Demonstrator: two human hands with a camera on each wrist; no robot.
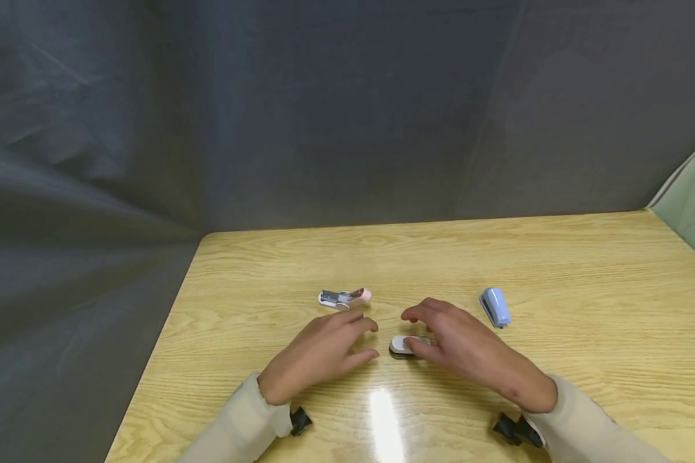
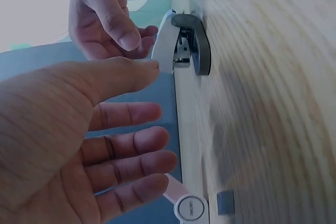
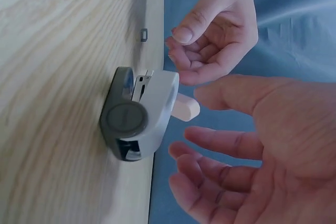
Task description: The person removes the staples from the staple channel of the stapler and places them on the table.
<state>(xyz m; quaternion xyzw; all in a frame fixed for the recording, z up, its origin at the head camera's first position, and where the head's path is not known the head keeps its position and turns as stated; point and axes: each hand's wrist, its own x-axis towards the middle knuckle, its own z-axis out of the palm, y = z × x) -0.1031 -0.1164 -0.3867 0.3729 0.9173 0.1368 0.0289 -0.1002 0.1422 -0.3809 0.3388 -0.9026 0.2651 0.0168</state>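
Observation:
On the wooden table lies a white-and-dark-grey mini stapler [image 1: 401, 346] between the two hands. The right wrist view shows this stapler [image 3: 157, 114] side on, its grey base against the wood. My right hand [image 1: 463, 347] hovers over it with loosely bent fingers, the thumb overlapping its top in the head view. In the right wrist view a gap shows between thumb and stapler. To the stapler's left, my left hand [image 1: 324, 347] has thumb and fingers apart, holding nothing. Just beyond the left hand lies a pink stapler [image 1: 359, 296], its top swung wide back.
A blue mini stapler [image 1: 496, 307] lies right of the right hand. One small grey block [image 2: 226, 203] sits on the wood near the pink stapler in the left wrist view. A dark curtain [image 1: 347, 116] stands along the table's far and left edges.

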